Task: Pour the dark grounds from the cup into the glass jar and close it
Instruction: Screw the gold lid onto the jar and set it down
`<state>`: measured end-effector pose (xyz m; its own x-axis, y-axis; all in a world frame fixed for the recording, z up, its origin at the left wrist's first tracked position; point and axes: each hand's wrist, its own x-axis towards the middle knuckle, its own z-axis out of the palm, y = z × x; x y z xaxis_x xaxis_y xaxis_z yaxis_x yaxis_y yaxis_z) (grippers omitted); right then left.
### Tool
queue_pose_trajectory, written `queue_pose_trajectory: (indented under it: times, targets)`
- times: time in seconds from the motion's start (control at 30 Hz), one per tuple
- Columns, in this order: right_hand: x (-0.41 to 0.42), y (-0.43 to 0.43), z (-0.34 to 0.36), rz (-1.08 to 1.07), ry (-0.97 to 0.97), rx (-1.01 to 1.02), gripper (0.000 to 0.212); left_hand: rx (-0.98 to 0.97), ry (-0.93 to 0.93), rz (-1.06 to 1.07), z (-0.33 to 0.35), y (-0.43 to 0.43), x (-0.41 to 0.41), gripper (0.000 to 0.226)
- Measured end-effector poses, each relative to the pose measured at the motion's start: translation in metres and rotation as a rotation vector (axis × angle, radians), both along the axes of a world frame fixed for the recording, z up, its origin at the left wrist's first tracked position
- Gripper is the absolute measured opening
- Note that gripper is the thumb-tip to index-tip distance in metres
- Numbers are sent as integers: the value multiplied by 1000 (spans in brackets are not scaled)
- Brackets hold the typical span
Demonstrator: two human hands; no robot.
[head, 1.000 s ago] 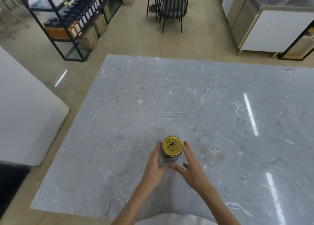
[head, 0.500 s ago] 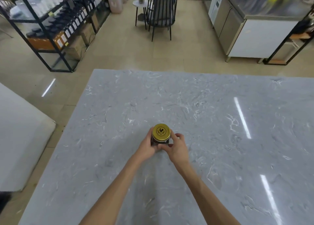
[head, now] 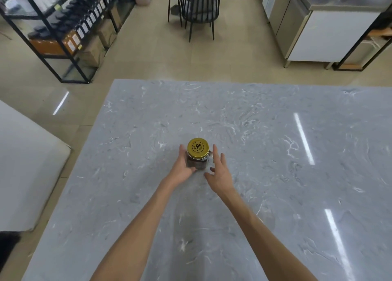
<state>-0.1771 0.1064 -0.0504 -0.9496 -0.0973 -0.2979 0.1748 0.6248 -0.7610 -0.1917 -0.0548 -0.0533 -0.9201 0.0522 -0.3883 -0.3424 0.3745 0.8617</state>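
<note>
The glass jar (head: 196, 163) stands upright on the grey marble table (head: 265, 144), with dark grounds visible through its wall. Its gold lid (head: 198, 148) with a black emblem sits on top. My left hand (head: 182, 168) cups the jar's left side, thumb across the front. My right hand (head: 220, 173) is just right of the jar, fingers spread, a small gap away from the glass. A faint outline of the clear cup (head: 267, 216) shows on the table beside my right forearm.
Beyond the table's far edge are a tiled floor, a black shelf rack (head: 63, 32) at far left, a dark chair (head: 200, 6) and steel cabinets (head: 318, 32) at far right. A white surface (head: 25, 164) lies left of the table.
The jar has gone from near me to farther out on the table. My right hand, closed on the jar half a second ago, has come off and opened.
</note>
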Motion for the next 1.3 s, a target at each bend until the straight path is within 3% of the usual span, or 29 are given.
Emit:
queue_pose_trajectory:
  times: [0.07,0.17,0.3,0.4,0.5,0.57,0.67,0.73,0.87,1.0,1.3]
  targets:
    - [22,12,12,-20,-39,-106,84,-45,-60,127,2,3,14,99]
    - [68,39,35,-133,5,-283,43,-94,0,376,-3,19,56,75]
    - [128,88,64,-265,-17,-493,39,-15,-69,173,-23,58,106,35]
    - [156,128,71,-476,121,-367,32,87,-192,-26,-23,96,127,29]
    - [167,167,68,-683,193,-165,27,227,-276,30,-17,126,142,31]
    - [166,190,62,-665,27,-121,30,285,-330,65,-10,143,149,30]
    - [158,202,57,-621,-249,-397,49,348,-351,41,5,165,151,34]
    - [148,196,54,-580,-320,-504,55,334,-299,3,12,175,145,35]
    - [103,173,49,-488,-346,-535,59,268,-206,12,28,179,108,54]
    - [38,146,60,-361,-317,-538,58,178,-129,131,40,168,47,52]
    - [-38,132,69,-313,-250,-538,61,-15,-30,140,46,158,-27,49]
